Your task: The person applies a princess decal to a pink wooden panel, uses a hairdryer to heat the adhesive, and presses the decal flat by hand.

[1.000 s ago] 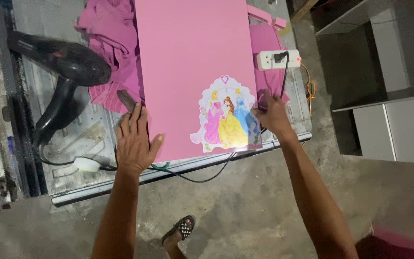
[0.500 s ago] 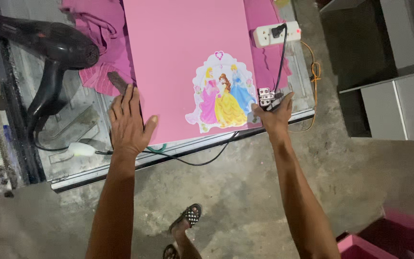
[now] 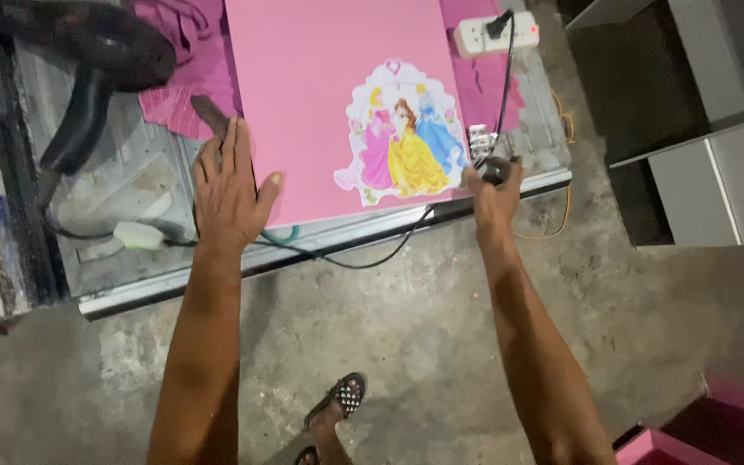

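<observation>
A large pink panel (image 3: 320, 95) with a colourful sticker of three princess figures (image 3: 406, 142) lies flat on a metal worktable (image 3: 320, 237). My left hand (image 3: 230, 185) rests flat with fingers spread on the panel's near left corner. My right hand (image 3: 492, 185) grips a small dark corded power tool (image 3: 488, 159) at the panel's near right edge, just right of the sticker. Its black cable (image 3: 372, 254) loops along the table's front edge.
A black fan-like device (image 3: 101, 60) stands at the table's left. Pink offcuts (image 3: 174, 82) lie beside the panel. A white power strip (image 3: 492, 34) sits at the back right. Grey cabinets (image 3: 725, 181) stand to the right. A sandalled foot (image 3: 337, 400) rests on the concrete floor.
The view has shifted closer over the table. My right hand with the tool has moved slightly along the panel's right edge beside the sticker. My left hand stays flat on the panel.
</observation>
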